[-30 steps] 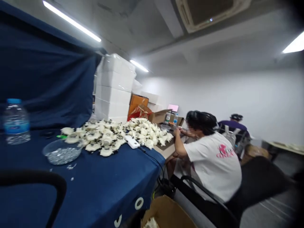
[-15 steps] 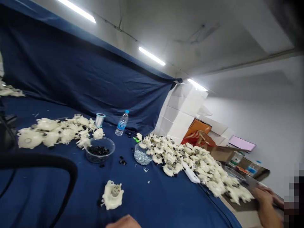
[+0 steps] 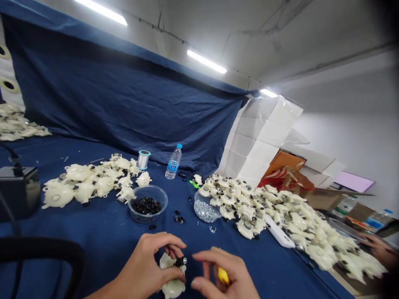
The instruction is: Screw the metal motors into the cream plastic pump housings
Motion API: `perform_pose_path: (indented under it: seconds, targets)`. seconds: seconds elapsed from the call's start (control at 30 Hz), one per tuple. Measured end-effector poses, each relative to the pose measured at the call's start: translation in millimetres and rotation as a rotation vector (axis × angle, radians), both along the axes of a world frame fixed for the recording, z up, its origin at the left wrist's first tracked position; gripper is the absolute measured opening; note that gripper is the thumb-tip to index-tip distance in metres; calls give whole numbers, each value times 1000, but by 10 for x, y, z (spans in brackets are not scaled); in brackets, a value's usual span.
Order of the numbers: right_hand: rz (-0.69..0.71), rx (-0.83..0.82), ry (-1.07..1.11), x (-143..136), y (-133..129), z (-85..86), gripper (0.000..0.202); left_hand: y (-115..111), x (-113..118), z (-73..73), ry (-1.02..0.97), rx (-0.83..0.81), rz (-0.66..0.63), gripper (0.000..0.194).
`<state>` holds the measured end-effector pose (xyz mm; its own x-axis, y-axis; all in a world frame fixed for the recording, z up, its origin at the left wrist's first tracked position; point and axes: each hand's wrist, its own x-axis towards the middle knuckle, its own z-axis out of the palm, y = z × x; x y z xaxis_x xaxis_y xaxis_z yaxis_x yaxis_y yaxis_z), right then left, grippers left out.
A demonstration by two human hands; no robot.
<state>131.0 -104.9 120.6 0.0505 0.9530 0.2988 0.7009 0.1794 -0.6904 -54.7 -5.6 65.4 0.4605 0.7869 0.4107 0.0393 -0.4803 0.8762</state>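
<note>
My left hand [image 3: 151,261] is closed over a cream plastic housing [image 3: 172,286] low in the middle of the head view. Thumb and fingers sit on its two sides. On the housing, by the fingertips, is a small black part [image 3: 179,261] with a silvery screw head [image 3: 184,260] at its end. Just right of it, my right hand [image 3: 226,272] curls around a yellow object [image 3: 223,275], mostly hidden by the fingers, so its kind is unclear. The thumb and forefinger of that hand are apart, pointing at the housing without touching it.
Behind my hands stand a bowl of black parts [image 3: 146,206] and a bowl of screws [image 3: 205,209]. Piles of cream housings [image 3: 93,182] lie left and right. A water bottle [image 3: 173,162], wire spool [image 3: 144,159] and white tool [image 3: 279,232] are around. Another person's hand [image 3: 382,249] is far right.
Both my hands have come in at the bottom, where only part of one showed. The left has taken hold of a cream housing; a yellow object shows in the right. The view has shifted.
</note>
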Motion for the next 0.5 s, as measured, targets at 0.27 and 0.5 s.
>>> perform_pose_path:
  seconds: [0.27,0.5]
  targets:
    - [-7,-43,23,-77,351,-77,15,133,113,-69,65,175,24,48]
    - [155,-145,-20,165,498,9,28,144,107,-254,295,148,-52,93]
